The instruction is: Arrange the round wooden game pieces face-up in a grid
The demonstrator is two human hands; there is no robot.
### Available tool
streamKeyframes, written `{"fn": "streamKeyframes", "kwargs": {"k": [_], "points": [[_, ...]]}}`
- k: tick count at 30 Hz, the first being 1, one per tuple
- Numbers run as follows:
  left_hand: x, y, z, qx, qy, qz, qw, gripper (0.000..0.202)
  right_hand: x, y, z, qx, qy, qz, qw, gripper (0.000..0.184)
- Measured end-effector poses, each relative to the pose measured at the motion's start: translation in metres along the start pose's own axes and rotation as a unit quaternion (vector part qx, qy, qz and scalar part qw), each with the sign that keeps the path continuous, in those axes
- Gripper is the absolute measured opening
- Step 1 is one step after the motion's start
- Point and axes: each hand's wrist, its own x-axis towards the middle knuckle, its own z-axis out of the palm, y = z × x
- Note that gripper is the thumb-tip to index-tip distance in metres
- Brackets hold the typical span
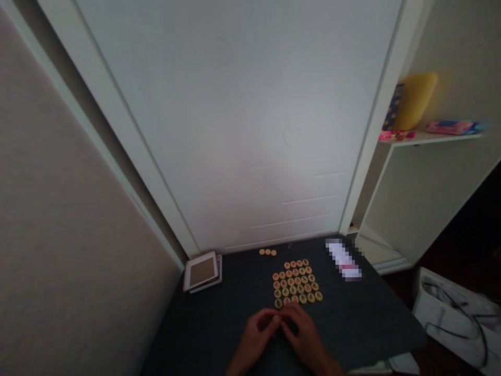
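Several round wooden game pieces (296, 282) with red and dark markings lie in a neat grid on a dark table (219, 318). Three more plain pieces (267, 252) sit in a short row behind the grid. My left hand (256, 334) and my right hand (303, 329) meet just in front of the grid's near edge. Both have curled fingers pinched together at the fingertips. What the fingers hold, if anything, is too small and dim to make out.
A square brown box with a white rim (202, 271) rests at the table's back left. A blurred white object (344, 259) lies at the back right. A pale door stands behind the table. Right of it, a white shelf (434, 138) carries a yellow item and books. A white bag (457, 310) sits on the floor.
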Motion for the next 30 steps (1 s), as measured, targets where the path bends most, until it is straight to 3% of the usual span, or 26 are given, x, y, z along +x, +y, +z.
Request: {"fn": "streamKeyframes", "kwargs": {"k": [7, 15, 22, 30], "points": [[0.002, -0.003, 0.009, 0.027, 0.018, -0.012, 0.999, 0.053, -0.007, 0.004, 0.001, 0.007, 0.024, 0.033, 0.999, 0.013], [0.000, -0.013, 0.015, 0.027, 0.056, 0.013, 0.998, 0.042, -0.008, 0.011, 0.010, 0.008, 0.005, 0.060, 0.998, 0.019], [-0.010, -0.005, 0.013, 0.017, 0.033, 0.038, 0.999, 0.030, -0.010, 0.013, 0.008, 0.010, 0.004, 0.068, 0.998, 0.023], [-0.010, -0.010, 0.012, 0.023, 0.051, 0.039, 0.998, 0.028, -0.008, 0.006, 0.003, 0.027, -0.023, 0.078, 0.996, 0.023]]}}
